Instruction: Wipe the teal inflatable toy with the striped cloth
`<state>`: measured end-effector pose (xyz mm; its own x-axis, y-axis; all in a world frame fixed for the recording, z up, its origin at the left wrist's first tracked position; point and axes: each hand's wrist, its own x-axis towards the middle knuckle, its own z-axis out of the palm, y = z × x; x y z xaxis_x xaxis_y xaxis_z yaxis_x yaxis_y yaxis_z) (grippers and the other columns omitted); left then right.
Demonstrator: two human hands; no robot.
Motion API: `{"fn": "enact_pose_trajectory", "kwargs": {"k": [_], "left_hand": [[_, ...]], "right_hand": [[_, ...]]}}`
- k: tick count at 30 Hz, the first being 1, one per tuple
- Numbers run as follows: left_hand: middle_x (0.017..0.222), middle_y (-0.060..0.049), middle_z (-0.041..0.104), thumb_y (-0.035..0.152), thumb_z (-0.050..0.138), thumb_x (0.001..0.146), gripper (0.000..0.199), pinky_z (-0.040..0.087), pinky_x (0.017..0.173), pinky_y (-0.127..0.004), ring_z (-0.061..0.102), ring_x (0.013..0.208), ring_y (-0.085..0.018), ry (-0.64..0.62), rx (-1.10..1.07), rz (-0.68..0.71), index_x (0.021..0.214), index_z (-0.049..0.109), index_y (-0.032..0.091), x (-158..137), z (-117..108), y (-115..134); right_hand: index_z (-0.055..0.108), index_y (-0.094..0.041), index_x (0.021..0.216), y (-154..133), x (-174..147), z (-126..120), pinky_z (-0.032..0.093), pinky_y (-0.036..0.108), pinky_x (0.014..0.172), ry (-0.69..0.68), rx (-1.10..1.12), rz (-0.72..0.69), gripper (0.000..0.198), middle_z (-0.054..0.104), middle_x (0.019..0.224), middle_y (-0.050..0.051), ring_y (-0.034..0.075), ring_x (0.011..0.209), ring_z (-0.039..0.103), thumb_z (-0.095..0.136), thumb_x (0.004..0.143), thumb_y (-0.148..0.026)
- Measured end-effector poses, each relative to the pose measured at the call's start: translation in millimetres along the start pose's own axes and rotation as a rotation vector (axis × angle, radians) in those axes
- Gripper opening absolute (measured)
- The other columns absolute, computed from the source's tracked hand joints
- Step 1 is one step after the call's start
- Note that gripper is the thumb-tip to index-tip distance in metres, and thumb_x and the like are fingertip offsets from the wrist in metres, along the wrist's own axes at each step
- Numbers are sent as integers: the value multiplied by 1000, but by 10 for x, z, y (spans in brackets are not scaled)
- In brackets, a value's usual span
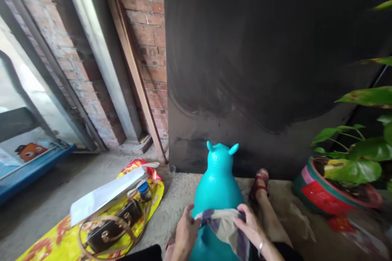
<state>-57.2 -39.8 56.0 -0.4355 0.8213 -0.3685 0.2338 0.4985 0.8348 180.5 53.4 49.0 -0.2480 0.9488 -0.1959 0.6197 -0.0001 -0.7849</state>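
A teal inflatable animal toy (218,183) stands upright on the floor in front of me, its two small ears toward the black board. Across its back lies a striped cloth (225,224) in cream and dark purple. My left hand (187,230) pinches the cloth's left end between thumb and fingers. Its right part is gripped by my right hand (249,226), which has a bracelet at the wrist. Between the hands the cloth is stretched in a band, with a fold hanging down on the right. The toy's lower part runs out of the frame.
On the left, a yellow and red sheet (45,238) carries a brown handbag (114,226), a white paper (107,193) and a blue-lidded jar (145,191). A potted plant (324,191) stands right. A sandaled foot (260,183) is beside the toy. The black board (260,57) stands behind.
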Motion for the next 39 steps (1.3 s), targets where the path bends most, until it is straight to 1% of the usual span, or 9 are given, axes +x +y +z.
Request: {"fn": "enact_pose_trajectory", "kwargs": {"k": [4, 8, 15, 18, 22, 29, 32, 35, 39], "left_hand": [[103, -4, 69, 24, 54, 77, 38, 50, 88, -29, 66, 94, -17, 82, 207, 176, 115, 61, 21, 8, 183, -244], [112, -7, 66, 19, 53, 79, 36, 44, 100, -35, 60, 109, -22, 83, 377, 279, 113, 64, 20, 49, 323, -267], [99, -4, 70, 23, 50, 86, 26, 47, 86, -26, 65, 95, -17, 5, 404, 187, 106, 66, 20, 300, 184, -186], [105, -6, 68, 19, 46, 86, 29, 46, 92, -29, 63, 102, -18, 100, 437, 181, 110, 64, 19, 328, 163, -128], [116, -9, 63, 18, 49, 82, 35, 43, 103, -35, 57, 113, -21, 109, 397, 388, 115, 61, 17, 182, 372, 18], [102, -4, 70, 27, 50, 85, 22, 47, 94, -40, 61, 102, -22, 7, 371, 572, 98, 68, 23, -12, 652, 201], [97, -5, 72, 38, 44, 91, 29, 49, 90, -39, 64, 97, -22, 14, 348, 605, 92, 69, 24, 9, 588, 204], [97, -5, 72, 41, 42, 92, 32, 49, 89, -39, 65, 96, -22, -1, 326, 616, 94, 70, 25, 19, 505, 186], [101, -4, 73, 37, 39, 92, 33, 48, 92, -34, 66, 100, -20, -27, 308, 579, 99, 68, 25, -41, 379, 223]], "right_hand": [[55, -18, 96, 291, -101, 89, 44, 42, 97, 72, -26, 19, 45, 58, 109, 13, 26, 101, 58, 49, 62, -47], [60, -20, 97, 367, -159, 133, 44, 40, 98, 97, -6, 21, 41, 63, 105, 11, 24, 102, 60, 45, 66, -44], [63, -19, 89, 186, -87, 75, 41, 43, 97, 155, 86, -16, 51, 64, 101, 12, 26, 101, 60, 39, 77, -63], [59, -22, 83, -49, -122, -36, 41, 34, 92, 166, 142, -78, 50, 63, 95, 7, 21, 95, 59, 36, 81, -66], [52, -24, 68, -362, -148, -109, 39, 32, 72, 140, 204, -66, 54, 56, 65, -1, 16, 69, 54, 31, 84, -71], [56, -22, 69, -538, -195, -101, 41, 32, 74, 103, 292, -28, 59, 63, 69, 3, 18, 74, 56, 30, 82, -74], [58, -20, 94, -483, -257, -126, 45, 33, 80, 67, 313, -70, 55, 67, 85, 4, 20, 84, 59, 45, 76, -71], [40, -20, 132, -466, -323, -146, 43, 35, 96, -3, 303, -137, 78, 64, 120, 8, 21, 107, 58, 64, 66, -53], [63, -23, 95, -552, -372, -173, 43, 28, 76, -118, 174, -150, 32, 67, 84, -1, 14, 80, 58, 50, 79, -47]]}}
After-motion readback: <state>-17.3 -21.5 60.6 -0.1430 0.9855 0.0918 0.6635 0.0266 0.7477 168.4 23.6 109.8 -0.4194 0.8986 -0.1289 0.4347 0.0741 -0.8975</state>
